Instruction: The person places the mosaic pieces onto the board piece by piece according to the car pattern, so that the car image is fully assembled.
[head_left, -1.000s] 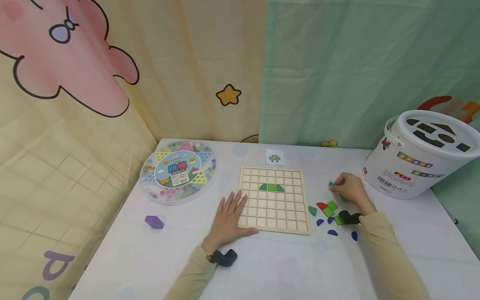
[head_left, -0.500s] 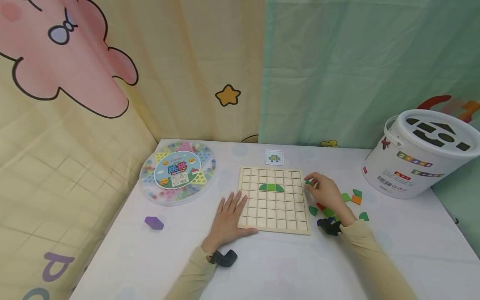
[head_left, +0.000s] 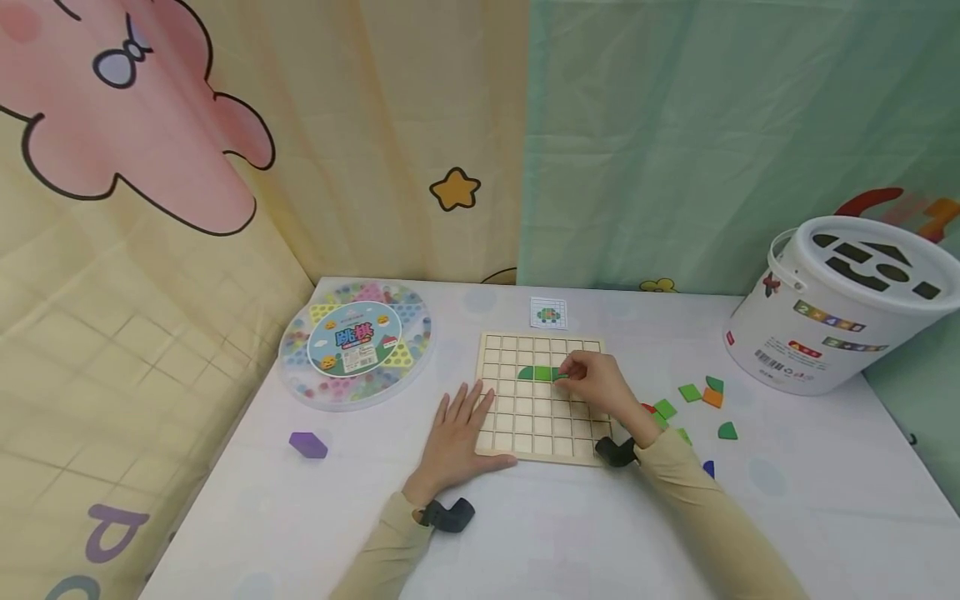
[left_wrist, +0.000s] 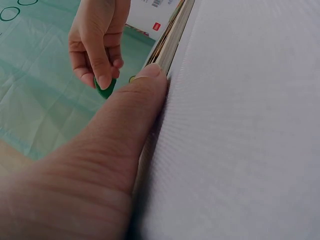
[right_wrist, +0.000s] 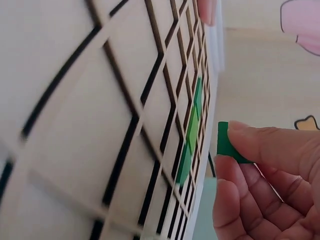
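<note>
My left hand (head_left: 453, 437) lies with fingers spread over the lower left corner of the wooden grid board (head_left: 525, 425), its thumb along the front edge. Between thumb and fingertips, my right hand (head_left: 600, 387) pinches a dark green quarter-circle tile (right_wrist: 227, 145), held off the board surface in the right wrist view. In the head view this hand overlaps the right end of a short row on the grid. That row has a light green square tile (head_left: 542, 373) between two dark green quarter-circle tiles, the left one (head_left: 527, 373) in full view.
Right of the board lie loose tiles: a green square (head_left: 689, 392), an orange square (head_left: 713, 397), a dark green quarter circle (head_left: 727, 431) and others partly behind the right arm. A pattern card (head_left: 548, 314), white bucket (head_left: 810, 350), round game case (head_left: 356, 346) and purple block (head_left: 308, 444) surround.
My right hand has moved left from the loose tiles to over the board, carrying the dark green quarter-circle tile. My left hand has stayed in place.
</note>
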